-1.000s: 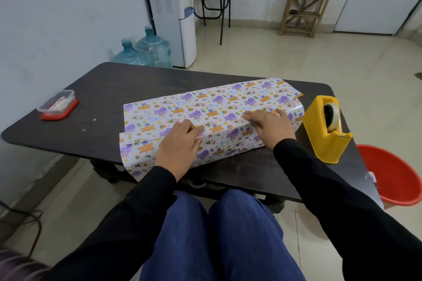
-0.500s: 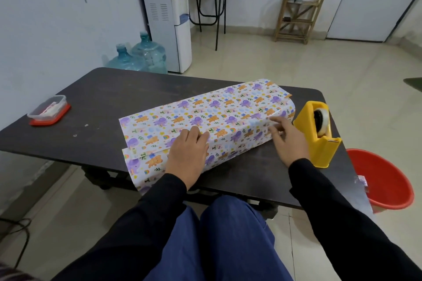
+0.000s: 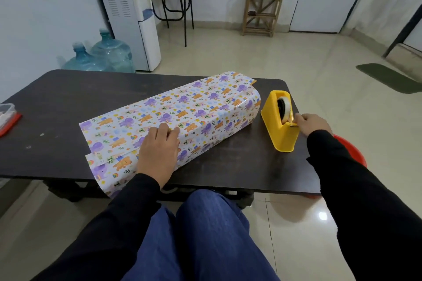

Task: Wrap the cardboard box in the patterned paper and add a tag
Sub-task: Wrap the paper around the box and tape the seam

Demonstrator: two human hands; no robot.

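Note:
The patterned paper, white with purple and orange cartoon animals, lies folded over the cardboard box on the dark table; the box itself is hidden under it. My left hand presses flat on the paper's overlapping edge near the front. A yellow tape dispenser with a roll of clear tape stands to the right of the parcel. My right hand pinches the tape end at the dispenser's cutter. No tag is in view.
A clear box with a red lid sits at the table's left edge. A red bucket stands on the floor to the right, partly behind my right arm. Water jugs and a dispenser stand behind the table.
My right hand left the paper and moved right to the tape dispenser, where it now pinches the tape end. My left hand stays pressing the paper.

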